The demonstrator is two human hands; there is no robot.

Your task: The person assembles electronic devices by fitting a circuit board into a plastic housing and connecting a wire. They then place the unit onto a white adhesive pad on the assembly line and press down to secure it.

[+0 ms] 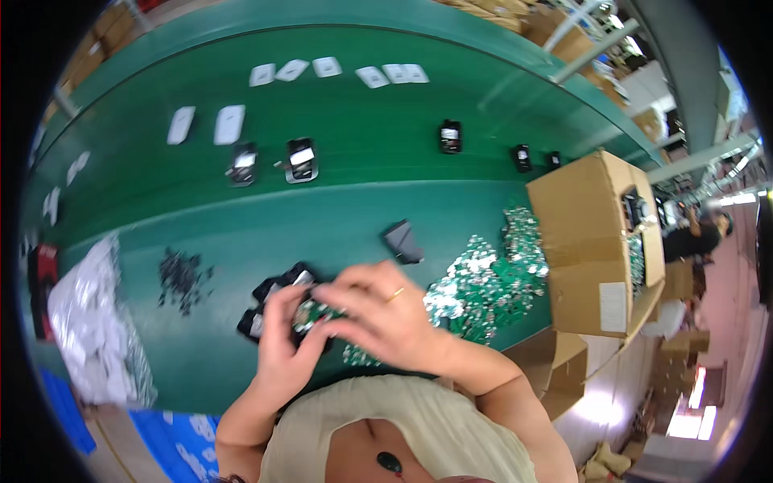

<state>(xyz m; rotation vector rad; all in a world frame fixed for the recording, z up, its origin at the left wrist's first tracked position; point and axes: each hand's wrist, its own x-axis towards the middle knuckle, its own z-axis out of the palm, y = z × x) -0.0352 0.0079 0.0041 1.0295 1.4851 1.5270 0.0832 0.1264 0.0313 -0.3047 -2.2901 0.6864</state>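
Board in hand: small green circuit board with silvery metal parts (307, 314), between your two hands at the near edge of the green work surface (322, 217); fingers cover much of it.
Left hand: your left hand (283, 334) grasps the board, thumb and fingers curled about its left side.
Right hand: your right hand (390, 318) reaches in from the right, fingers bent at the board's other side; can't tell whether they pinch it or only touch.
Board's long axis: can't tell; blurred and partly hidden.
Black shells: cluster of glossy black plastic casings (266, 291), just beyond and left of the board, nearer your left hand. This offset looks like the relation that counts.
Board pile: loose heap of green-and-silver circuit boards (475, 290), to the right, nearer your right hand.
Black bits: scatter of small flat black pieces (183, 278), farther left, well apart from both hands.
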